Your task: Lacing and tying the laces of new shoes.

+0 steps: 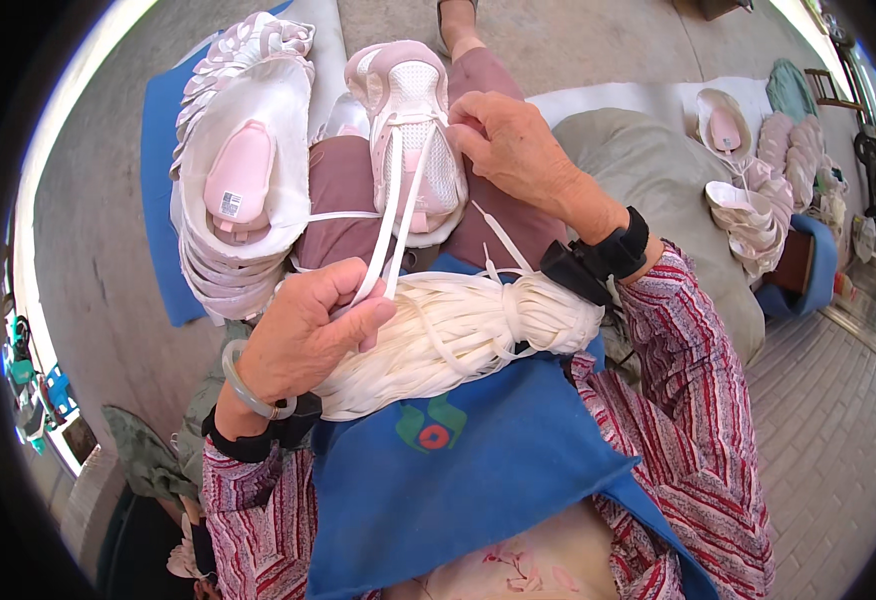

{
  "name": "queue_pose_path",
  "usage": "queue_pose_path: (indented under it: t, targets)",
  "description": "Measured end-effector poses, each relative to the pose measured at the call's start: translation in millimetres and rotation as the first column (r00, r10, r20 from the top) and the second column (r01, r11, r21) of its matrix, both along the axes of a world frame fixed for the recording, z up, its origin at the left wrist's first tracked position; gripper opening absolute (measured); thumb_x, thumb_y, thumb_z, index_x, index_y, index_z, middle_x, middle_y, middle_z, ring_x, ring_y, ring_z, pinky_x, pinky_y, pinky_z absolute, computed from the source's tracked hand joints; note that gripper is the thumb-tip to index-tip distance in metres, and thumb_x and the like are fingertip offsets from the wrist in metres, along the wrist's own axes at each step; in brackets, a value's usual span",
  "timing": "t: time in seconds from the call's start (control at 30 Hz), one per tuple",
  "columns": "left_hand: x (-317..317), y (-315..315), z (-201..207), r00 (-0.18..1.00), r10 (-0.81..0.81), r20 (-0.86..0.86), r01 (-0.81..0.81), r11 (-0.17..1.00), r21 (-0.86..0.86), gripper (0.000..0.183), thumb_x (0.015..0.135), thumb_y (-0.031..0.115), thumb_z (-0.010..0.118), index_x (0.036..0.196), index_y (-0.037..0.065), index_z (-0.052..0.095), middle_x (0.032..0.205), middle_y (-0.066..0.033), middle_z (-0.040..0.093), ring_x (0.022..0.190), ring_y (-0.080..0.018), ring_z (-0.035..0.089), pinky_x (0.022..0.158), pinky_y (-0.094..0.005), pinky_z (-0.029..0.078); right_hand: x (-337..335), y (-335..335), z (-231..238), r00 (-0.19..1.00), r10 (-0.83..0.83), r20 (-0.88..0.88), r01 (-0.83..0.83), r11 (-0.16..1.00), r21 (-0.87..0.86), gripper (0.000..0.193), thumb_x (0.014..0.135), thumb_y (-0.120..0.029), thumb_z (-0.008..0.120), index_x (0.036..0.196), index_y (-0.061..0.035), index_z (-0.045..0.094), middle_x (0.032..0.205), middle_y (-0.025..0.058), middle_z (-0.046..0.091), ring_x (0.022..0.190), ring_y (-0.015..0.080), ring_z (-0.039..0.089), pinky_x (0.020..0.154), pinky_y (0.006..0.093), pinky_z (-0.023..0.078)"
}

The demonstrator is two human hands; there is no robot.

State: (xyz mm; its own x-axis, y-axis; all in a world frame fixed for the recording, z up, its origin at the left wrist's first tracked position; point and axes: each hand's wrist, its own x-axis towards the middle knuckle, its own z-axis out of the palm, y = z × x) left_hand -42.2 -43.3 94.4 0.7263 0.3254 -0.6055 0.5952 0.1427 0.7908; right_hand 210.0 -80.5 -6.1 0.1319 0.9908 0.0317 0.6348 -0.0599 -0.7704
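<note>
A pink and white shoe upper (426, 175) lies across my lap with white lacing over its tongue. My left hand (308, 325) is closed, pinching two strands of white shoelace (398, 215) that run taut down from the upper. At the upper's right edge, beside the lacing, my right hand (513, 150) has its fingers curled in; what its fingertips grip is hidden. A thick tied bundle of cream-white laces (458, 325) rests on my lap below the upper. One loose lace tip (498, 235) sticks up from the bundle between the upper and my right wrist.
To the left, a nested stack of pink and white uppers (243, 190) lies on a blue cloth (158, 170). More uppers (753, 215) sit at the right beyond a grey-green fabric mound (648, 190). A blue apron (458, 480) covers my front. A blue-edged chair (808, 265) stands farther right.
</note>
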Motion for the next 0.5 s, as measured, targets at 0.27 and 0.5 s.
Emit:
queue_pose_path:
  t: [0.27, 0.5]
  targets:
    - [0.8, -3.3, -3.9, 1.000, 0.019, -0.007, -0.019, 0.999, -0.032, 0.014, 0.088, 0.016, 0.063, 0.085, 0.002, 0.061, 0.069, 0.0023, 0.059, 0.065, -0.0037, 0.050, 0.060, -0.0196, 0.039, -6.7, 19.3, -7.4, 0.987, -0.002, 0.158, -0.016, 0.993, 0.114, 0.018, 0.080, -0.016, 0.058, 0.079, 0.0021, 0.062, 0.077, 0.0200, 0.061, 0.075, 0.0366, 0.061, 0.070, 0.0434, 0.048]
    - [-2.0, -7.4, -12.5, 1.000, 0.009, 0.004, -0.010, 0.999, 0.042, 0.014, 0.088, 0.015, 0.061, 0.084, 0.001, 0.062, 0.065, 0.0017, 0.057, 0.061, -0.0050, 0.048, 0.057, -0.0222, 0.039, -1.0, 25.1, -13.4, 0.976, 0.017, 0.219, -0.031, 0.998, 0.059, 0.015, 0.082, -0.011, 0.052, 0.078, 0.0020, 0.058, 0.065, 0.0164, 0.058, 0.061, 0.0294, 0.058, 0.059, 0.0363, 0.049]
